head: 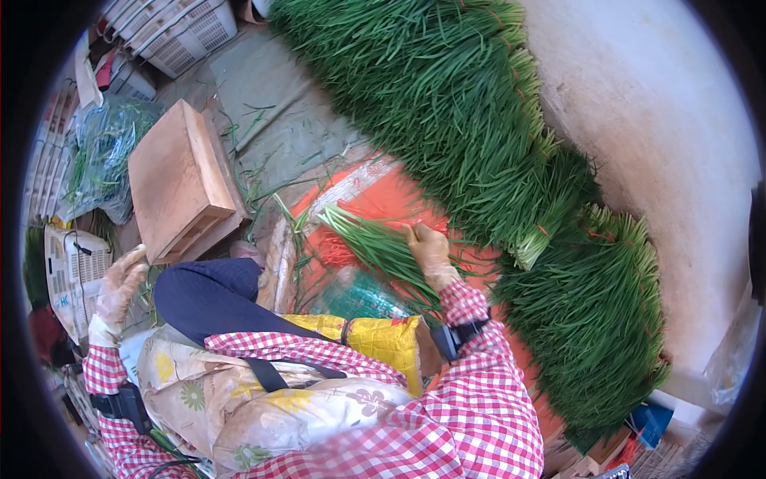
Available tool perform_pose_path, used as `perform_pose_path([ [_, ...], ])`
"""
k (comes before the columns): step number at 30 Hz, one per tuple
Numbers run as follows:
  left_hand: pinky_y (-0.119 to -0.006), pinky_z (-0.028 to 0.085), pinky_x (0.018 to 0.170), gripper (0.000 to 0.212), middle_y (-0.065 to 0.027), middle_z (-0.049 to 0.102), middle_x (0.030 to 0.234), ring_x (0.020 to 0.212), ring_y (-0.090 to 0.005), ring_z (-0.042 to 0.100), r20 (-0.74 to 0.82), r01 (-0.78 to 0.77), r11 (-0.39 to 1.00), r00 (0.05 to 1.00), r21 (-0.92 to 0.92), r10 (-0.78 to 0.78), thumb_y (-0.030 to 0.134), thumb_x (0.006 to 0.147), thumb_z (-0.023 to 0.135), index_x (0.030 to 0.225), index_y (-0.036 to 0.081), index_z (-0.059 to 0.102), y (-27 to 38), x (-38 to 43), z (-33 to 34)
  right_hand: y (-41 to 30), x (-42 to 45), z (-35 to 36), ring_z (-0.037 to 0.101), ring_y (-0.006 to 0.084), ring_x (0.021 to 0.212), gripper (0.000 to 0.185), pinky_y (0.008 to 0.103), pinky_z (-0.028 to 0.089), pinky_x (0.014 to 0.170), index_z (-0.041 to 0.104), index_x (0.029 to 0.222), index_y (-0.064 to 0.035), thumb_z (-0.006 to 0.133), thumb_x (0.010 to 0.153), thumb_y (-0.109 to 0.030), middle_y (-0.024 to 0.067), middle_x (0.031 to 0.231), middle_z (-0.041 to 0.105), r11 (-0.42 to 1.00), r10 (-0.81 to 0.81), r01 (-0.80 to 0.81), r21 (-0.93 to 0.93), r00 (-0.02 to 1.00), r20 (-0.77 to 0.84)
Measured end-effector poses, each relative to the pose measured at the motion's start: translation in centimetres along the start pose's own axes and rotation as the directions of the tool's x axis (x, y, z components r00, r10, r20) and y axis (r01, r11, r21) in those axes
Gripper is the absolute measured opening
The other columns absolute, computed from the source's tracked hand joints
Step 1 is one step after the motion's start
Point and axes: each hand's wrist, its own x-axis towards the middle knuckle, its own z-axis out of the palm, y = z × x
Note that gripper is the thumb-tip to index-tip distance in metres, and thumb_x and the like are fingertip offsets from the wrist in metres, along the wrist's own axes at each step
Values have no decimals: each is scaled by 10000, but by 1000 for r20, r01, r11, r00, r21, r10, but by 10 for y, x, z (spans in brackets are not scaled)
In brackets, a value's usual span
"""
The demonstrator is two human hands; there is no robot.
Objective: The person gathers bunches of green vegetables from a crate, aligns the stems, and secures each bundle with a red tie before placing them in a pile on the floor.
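Observation:
My right hand [428, 250], in a thin glove, is over a loose sheaf of long green leafy stalks [377, 239] with pale ends, its fingers closed on some thin red ties [392, 223]. The sheaf lies on an orange sheet [341, 179] beside more red ties. My left hand [122, 284], also gloved, is raised at the left near the corner of a wooden box [173, 179], fingers extended; contact with the box cannot be told. A yellow wrapped bundle [383, 341] lies near my lap.
Tied bundles of the same greens [431, 108] are piled along a pale wall [634, 108], with another pile [586, 323] at the right. White plastic crates [185, 36] stand at the upper left. A clear plastic bag [102, 149] with green scraps lies beyond the wooden box.

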Motion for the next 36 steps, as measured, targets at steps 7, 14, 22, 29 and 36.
perform_pose_path([
  [7, -281, 367, 935, 476, -94, 521, 1214, 1054, -159, 500, 134, 37, 991, 991, -130, -20, 209, 840, 620, 1234, -20, 482, 40, -30, 22, -29, 54, 73, 606, 347, 850, 240, 414, 468, 752, 623, 885, -67, 571, 812, -290, 185, 839, 630, 999, 2, -11, 53, 987, 161],
  [14, -241, 402, 858, 463, -76, 560, 1129, 986, -120, 525, -60, 99, 953, 991, -286, -121, 214, 859, 592, 1235, -27, 470, -11, -41, -10, -151, 84, 120, 607, 333, 879, 280, 410, 464, 781, 648, 927, -71, 543, 816, -306, 181, 914, 628, 965, -256, 221, 143, 914, 314],
  [22, -272, 428, 836, 504, -97, 591, 1026, 924, -156, 558, -153, 252, 929, 942, -272, -300, 307, 870, 572, 1199, -62, 478, -118, -74, -33, -184, 127, 231, 578, 333, 979, 372, 396, 446, 863, 634, 1038, -92, 530, 801, -359, 183, 985, 623, 996, -90, 90, 19, 919, 385],
  [29, -261, 419, 858, 425, -82, 551, 1117, 948, -133, 526, -127, 331, 837, 898, -437, -421, 174, 873, 576, 1217, -47, 461, -191, -87, -29, -197, 167, 194, 611, 235, 959, 473, 321, 452, 822, 625, 1038, -9, 648, 758, -390, 168, 1021, 636, 863, -205, -142, 484, 777, 595],
  [36, -266, 384, 905, 398, -95, 541, 1158, 1006, -149, 508, -150, 404, 892, 887, -203, -436, 108, 877, 538, 1244, -22, 453, -223, -75, -9, -166, 189, 56, 530, 317, 1095, 682, 335, 411, 916, 401, 1309, -67, 645, 776, -415, 204, 1155, 561, 948, -318, 286, 140, 829, 460],
])
